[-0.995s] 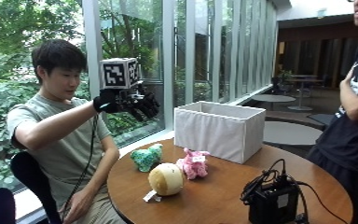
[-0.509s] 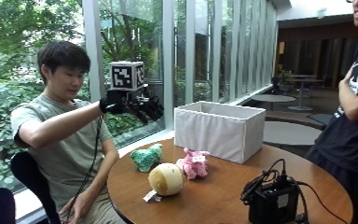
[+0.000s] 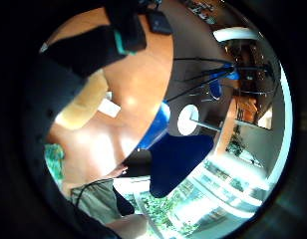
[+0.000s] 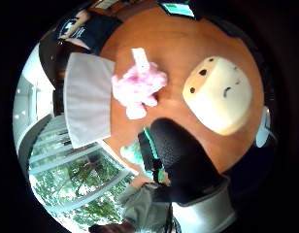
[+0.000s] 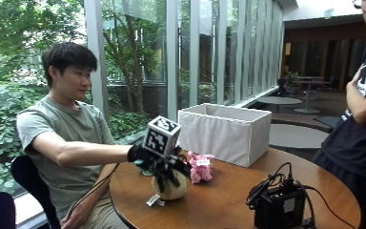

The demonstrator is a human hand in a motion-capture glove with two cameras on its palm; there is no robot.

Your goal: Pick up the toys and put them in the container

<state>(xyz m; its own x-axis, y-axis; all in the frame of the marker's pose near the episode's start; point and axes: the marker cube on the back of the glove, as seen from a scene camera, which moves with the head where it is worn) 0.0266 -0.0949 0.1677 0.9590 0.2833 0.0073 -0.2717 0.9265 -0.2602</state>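
Note:
My gloved right hand (image 5: 160,166) hangs over the round wooden table (image 5: 224,198), fingers pointing down and spread just above a cream round plush toy (image 5: 173,189), not closed around it. A pink plush toy (image 5: 200,167) lies right beside it, toward the white fabric container (image 5: 224,131). The thumb side palm view shows the cream toy (image 4: 220,94), the pink toy (image 4: 137,90), the container (image 4: 86,99) and a green toy (image 4: 131,153) partly hidden behind my thumb. In the outside view my hand hides the green toy.
A black device with cables (image 5: 278,207) stands near the table's front edge on the right. A second person (image 5: 360,119) stands beside the table. Glass windows run behind the container.
My hand has come down from head height beside the container to just above the cream toy. The toys and the container have not moved.

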